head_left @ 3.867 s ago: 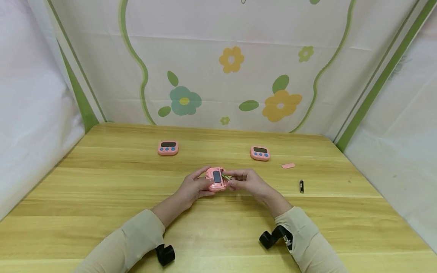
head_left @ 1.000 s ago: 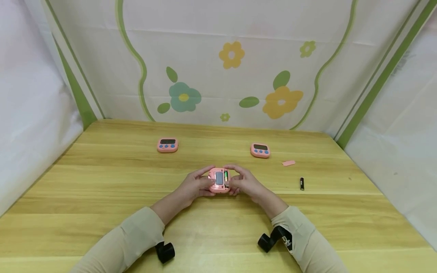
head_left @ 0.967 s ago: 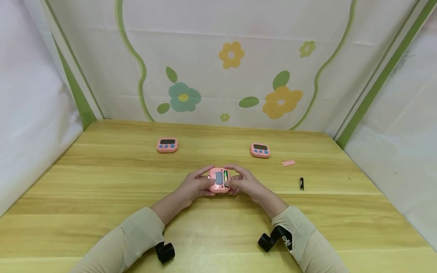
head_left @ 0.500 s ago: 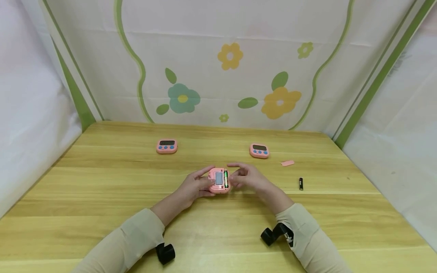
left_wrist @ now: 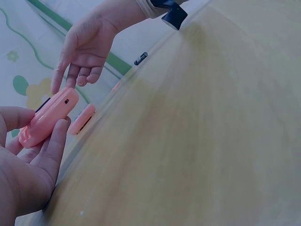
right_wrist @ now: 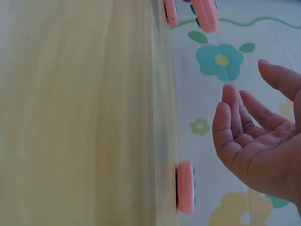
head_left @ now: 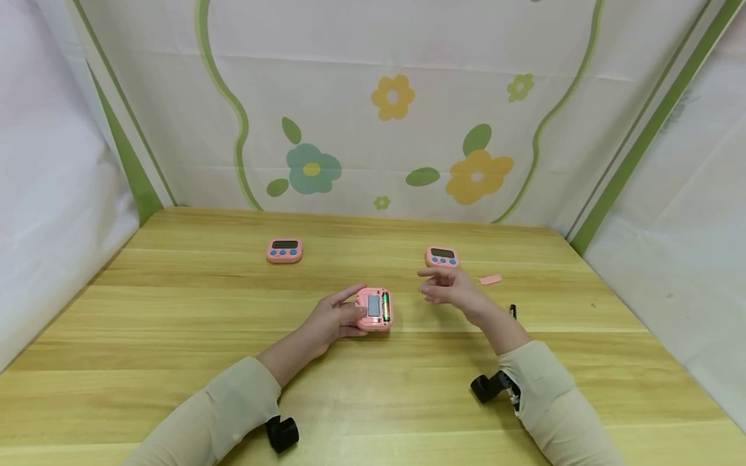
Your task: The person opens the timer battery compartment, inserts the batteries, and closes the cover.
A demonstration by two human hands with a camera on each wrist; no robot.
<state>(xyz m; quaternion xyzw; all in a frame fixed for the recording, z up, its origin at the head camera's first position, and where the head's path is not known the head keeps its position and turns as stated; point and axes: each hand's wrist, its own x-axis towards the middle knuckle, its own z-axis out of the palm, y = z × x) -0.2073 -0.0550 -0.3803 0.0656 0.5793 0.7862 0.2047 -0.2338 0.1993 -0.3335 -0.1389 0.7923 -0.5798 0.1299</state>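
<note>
Timer (head_left: 375,309), right edge (head_left: 392,313) free

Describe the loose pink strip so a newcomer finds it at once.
On the wooden table, find the right hand and the timer just beyond it. In the head view, the strip lies right of that timer, slightly lower. It is small, flat and pink, without the timer's screen and blue buttons.

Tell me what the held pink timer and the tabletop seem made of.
Held pink timer: probably hard plastic, smooth, slightly glossy; its rounded, seamed shell looks molded. Tabletop: wood or wood-look laminate, unclear which; streaky grain, soft sheen.
</note>
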